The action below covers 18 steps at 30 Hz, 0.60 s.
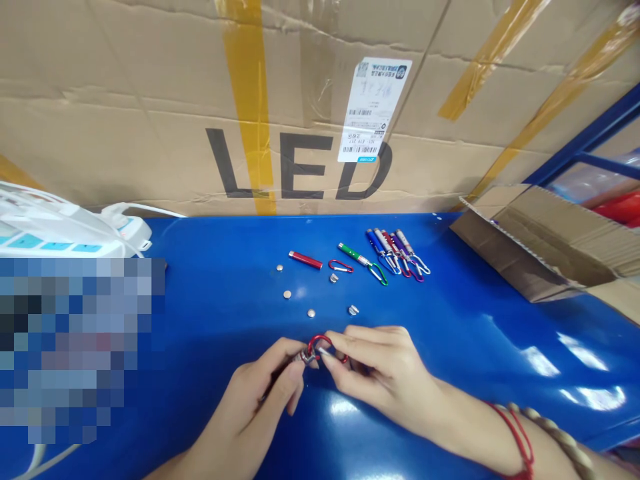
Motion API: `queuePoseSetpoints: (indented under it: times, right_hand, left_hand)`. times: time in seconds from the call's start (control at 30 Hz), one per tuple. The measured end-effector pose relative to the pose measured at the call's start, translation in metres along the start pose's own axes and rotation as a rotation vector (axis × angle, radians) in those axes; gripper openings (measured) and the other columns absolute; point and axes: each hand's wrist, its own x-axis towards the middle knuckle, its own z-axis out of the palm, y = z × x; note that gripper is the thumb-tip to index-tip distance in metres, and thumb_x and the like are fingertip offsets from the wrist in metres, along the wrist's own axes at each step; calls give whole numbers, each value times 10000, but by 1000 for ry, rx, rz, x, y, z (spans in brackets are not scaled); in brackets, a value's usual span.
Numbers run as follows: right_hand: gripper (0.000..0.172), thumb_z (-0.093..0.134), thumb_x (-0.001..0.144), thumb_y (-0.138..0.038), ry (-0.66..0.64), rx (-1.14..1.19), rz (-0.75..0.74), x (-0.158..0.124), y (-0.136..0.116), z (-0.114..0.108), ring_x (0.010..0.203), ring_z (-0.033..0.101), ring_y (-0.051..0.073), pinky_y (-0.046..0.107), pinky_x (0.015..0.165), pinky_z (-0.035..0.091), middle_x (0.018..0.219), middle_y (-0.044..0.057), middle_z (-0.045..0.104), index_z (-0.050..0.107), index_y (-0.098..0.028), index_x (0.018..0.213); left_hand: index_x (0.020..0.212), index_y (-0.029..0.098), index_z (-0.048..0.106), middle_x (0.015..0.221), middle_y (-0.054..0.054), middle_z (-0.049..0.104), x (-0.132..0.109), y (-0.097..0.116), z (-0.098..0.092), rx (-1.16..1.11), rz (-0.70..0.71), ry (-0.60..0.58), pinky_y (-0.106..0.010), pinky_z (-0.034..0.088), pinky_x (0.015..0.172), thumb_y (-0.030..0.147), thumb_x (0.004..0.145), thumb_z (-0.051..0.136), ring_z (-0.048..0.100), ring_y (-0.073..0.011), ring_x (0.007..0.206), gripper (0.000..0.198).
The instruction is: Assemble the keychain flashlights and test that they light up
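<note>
Near the front of the blue table, my left hand pinches a small keychain flashlight whose silver end shows at the fingertips; its body is mostly hidden in the palm. My right hand has thumb and fingers closed on a red carabiner, which meets that silver end. Just beyond lie small round button cells and two silver end pieces. Farther back are a red flashlight tube, a loose red carabiner and a green flashlight with a green carabiner.
Several flashlights with carabiners lie bunched at the back right. An open cardboard box stands beyond them. A large carton marked LED walls off the back. White power strips with cables are at left, above a blurred-out area.
</note>
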Motion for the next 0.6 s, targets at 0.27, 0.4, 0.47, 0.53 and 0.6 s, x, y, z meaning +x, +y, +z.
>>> queuePoseSetpoints:
  times: [0.27, 0.4, 0.47, 0.53, 0.6]
  right_hand:
    - [388, 522, 863, -148, -83, 236, 143, -2, -4, 0, 601, 529, 51, 142, 572, 443, 800, -18, 603, 487, -211, 1245]
    - [612, 609, 722, -120, -126, 275, 183, -3, -15, -7, 551, 524, 62, 146, 558, 457, 752, -48, 611, 424, -245, 1292]
    - [536, 645, 727, -158, -109, 292, 198, -3, -17, -9, 533, 505, 65, 160, 588, 466, 711, -44, 600, 501, -229, 1238]
    - [374, 624, 795, -211, -80, 313, 199, -1, -17, -9, 549, 501, 64, 157, 593, 461, 706, -29, 599, 579, -209, 1166]
    - [266, 578, 857, -246, -72, 343, 188, 1, -15, -7, 573, 498, 61, 149, 574, 447, 724, -10, 599, 625, -184, 1112]
  left_hand:
    - [806, 170, 548, 592, 27, 451, 2, 3, 0, 33, -42, -72, -174, 321, 495, 413, 943, 356, 380, -93, 515, 338]
    - [827, 168, 615, 620, 2, 519, 4, 5, 0, 67, -12, -77, -162, 390, 523, 413, 921, 393, 434, -106, 531, 344]
    - [832, 173, 640, 626, -6, 549, 4, 7, 1, 80, -9, -63, -165, 431, 557, 408, 907, 416, 474, -117, 545, 333]
    - [857, 189, 660, 630, -6, 570, 4, 9, 1, 92, -22, -45, -173, 458, 578, 408, 892, 436, 502, -126, 548, 315]
    - [900, 213, 672, 627, -2, 582, 2, 11, 2, 112, -30, -32, -182, 471, 578, 419, 882, 441, 519, -135, 540, 310]
